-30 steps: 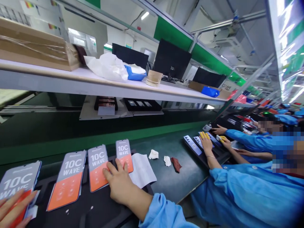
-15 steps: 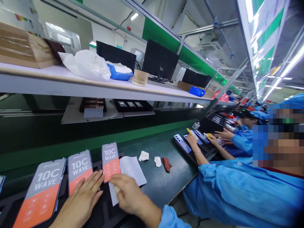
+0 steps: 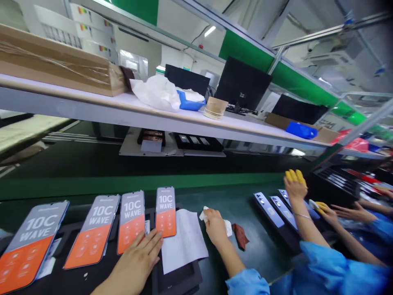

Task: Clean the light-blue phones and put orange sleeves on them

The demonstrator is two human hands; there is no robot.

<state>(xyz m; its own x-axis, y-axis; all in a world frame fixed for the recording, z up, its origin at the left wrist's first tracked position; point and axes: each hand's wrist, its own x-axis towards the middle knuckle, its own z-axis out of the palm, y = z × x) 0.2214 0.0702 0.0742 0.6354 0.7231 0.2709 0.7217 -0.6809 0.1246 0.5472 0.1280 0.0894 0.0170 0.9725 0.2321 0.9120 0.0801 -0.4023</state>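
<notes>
Several phones with grey-and-orange "10C WAVE" films lie in a row on a black tray (image 3: 178, 282). My left hand (image 3: 138, 262) rests flat on the tray, fingers stretched out, its fingertips at the lower edges of the third phone (image 3: 131, 221) and the rightmost phone (image 3: 166, 212). My right hand (image 3: 215, 226) reaches out over the green belt and curls its fingers on a crumpled white wipe (image 3: 203, 214). More white shows past the knuckles. A white paper sheet (image 3: 184, 241) lies between my two hands.
A dark red scrap (image 3: 240, 236) lies right of my right hand. A co-worker's hands with yellow finger cots (image 3: 295, 183) work over blue phones (image 3: 268, 209) to the right. An upper shelf (image 3: 172, 119) carries a cardboard box (image 3: 58, 67), a tape roll (image 3: 215, 108) and monitors.
My right hand has left the tray and paper and gone right to the crumpled wipes, closing on one. My left hand has shifted right, toward the rightmost phone.
</notes>
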